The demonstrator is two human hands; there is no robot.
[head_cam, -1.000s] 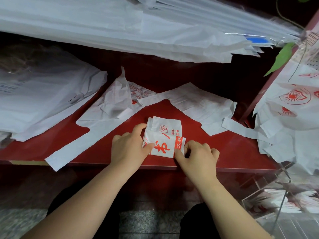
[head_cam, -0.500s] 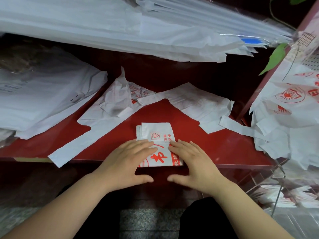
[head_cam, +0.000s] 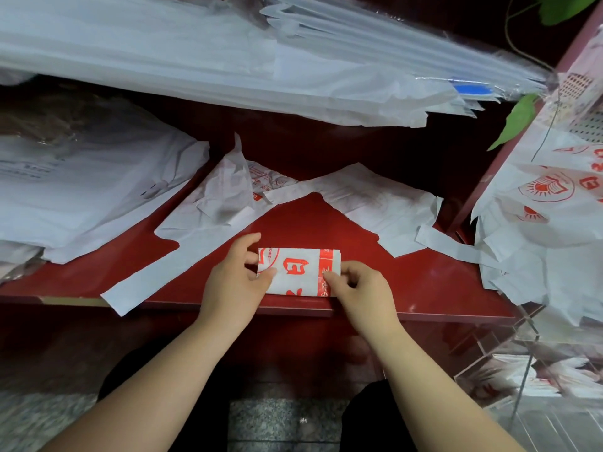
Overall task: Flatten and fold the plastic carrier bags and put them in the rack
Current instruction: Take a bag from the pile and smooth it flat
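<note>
The folded bag lies flat on the red shelf; left hand pinches its nine o'clock edge, right hand pinches the four o'clock corner, fingers curled.

Red print on white carrier bags

The folded bag shows the word "Since" in small red letters at its left end, next to a large red character turned too far to read. The red emblems and characters on the hanging bags at right are illegible.
</note>
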